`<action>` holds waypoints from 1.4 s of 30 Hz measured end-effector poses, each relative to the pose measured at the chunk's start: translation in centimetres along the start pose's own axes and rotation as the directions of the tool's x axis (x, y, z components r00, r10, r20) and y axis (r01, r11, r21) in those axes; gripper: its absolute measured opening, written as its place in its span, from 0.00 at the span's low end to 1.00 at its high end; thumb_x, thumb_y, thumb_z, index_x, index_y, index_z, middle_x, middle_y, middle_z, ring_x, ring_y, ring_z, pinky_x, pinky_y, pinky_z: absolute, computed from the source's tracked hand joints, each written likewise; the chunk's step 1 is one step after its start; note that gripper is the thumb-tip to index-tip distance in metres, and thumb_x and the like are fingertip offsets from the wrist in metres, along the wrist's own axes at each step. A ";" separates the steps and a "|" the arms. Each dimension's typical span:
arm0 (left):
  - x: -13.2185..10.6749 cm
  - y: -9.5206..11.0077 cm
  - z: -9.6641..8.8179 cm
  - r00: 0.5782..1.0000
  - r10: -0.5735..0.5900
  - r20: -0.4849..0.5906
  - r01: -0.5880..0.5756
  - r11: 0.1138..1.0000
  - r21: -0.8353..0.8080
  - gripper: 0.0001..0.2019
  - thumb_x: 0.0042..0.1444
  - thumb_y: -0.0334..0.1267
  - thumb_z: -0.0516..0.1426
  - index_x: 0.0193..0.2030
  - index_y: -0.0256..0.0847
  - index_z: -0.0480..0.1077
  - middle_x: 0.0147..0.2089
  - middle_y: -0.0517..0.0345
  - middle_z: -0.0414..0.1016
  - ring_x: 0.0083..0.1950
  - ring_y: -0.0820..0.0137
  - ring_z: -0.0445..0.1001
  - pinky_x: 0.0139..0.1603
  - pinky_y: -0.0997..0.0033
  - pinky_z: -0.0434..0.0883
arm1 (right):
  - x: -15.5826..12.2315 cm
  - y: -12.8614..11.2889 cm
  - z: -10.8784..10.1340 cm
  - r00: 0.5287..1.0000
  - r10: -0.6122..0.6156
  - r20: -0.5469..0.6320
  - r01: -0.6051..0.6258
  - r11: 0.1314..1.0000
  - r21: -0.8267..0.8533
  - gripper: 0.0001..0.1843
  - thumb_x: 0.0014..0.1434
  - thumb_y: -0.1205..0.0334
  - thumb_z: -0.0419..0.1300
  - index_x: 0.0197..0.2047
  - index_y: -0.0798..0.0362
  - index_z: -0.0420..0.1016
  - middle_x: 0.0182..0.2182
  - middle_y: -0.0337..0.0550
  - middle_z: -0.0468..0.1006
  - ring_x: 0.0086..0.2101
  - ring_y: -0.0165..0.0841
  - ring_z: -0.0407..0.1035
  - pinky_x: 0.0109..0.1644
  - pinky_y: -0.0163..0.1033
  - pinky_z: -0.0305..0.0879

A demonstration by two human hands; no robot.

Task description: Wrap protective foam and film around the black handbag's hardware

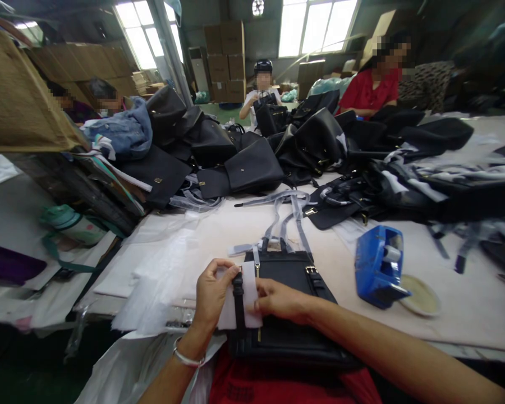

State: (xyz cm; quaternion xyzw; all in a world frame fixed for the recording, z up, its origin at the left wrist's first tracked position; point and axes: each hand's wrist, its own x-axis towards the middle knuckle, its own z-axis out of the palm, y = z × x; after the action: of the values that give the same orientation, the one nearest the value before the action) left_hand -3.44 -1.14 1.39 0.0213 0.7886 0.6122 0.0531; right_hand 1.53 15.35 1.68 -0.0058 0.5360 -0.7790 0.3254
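A black backpack (286, 320) lies at the front edge of the table, with gold zips and a buckled strap (315, 279) on its right side. On its left side, a white foam sheet (249, 289) sits behind a black buckle strap (239, 306). My left hand (212, 292) is closed at the upper end of this strap, thumb on top near the buckle, pinching strap and sheet together. My right hand (281, 301) reaches across the bag, its fingers curled at the sheet's right edge. Its fingertips are partly hidden. Plastic-wrapped shoulder straps (295, 216) extend from the bag's top.
A blue tape dispenser (372, 266) stands to the right beside a round tape roll (421, 296). Thin white sheets (160, 280) are piled on the left. Black bags (255, 168) heap across the back. Several people sit beyond, one in a red top (370, 92).
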 end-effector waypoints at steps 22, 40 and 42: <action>-3.0 0.7 0.6 0.882 -0.230 0.411 0.427 0.760 -0.490 0.24 0.57 0.43 0.59 0.58 0.35 0.66 0.50 0.44 0.76 0.47 0.58 0.76 0.48 0.59 0.73 | 0.0 -1.7 -1.6 0.901 -0.325 -0.286 -0.067 0.548 -0.834 0.24 0.51 0.45 0.64 0.42 0.57 0.73 0.29 0.42 0.75 0.30 0.34 0.67 0.34 0.37 0.60; -2.0 2.0 0.0 0.801 -0.175 0.573 0.436 0.826 -0.357 0.23 0.60 0.45 0.56 0.58 0.34 0.67 0.51 0.44 0.75 0.51 0.57 0.73 0.52 0.61 0.69 | -0.1 -3.2 -2.1 0.801 -0.532 -0.273 0.227 0.693 -0.684 0.09 0.58 0.59 0.61 0.41 0.54 0.74 0.34 0.39 0.76 0.34 0.30 0.68 0.36 0.33 0.61; -1.8 2.2 0.0 0.783 -0.165 0.599 0.438 0.831 -0.343 0.22 0.60 0.45 0.56 0.58 0.35 0.67 0.52 0.45 0.75 0.52 0.58 0.73 0.54 0.61 0.67 | -0.1 -3.3 -1.9 0.801 -0.533 -0.273 0.226 0.691 -0.686 0.08 0.59 0.60 0.61 0.40 0.55 0.74 0.33 0.39 0.76 0.33 0.30 0.68 0.35 0.33 0.61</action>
State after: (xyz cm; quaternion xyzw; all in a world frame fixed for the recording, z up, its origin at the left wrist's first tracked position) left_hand -1.68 -0.78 3.65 0.0509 0.5622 0.7332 0.3791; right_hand -0.74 17.73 3.70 -0.0458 0.8083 -0.5870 -0.0034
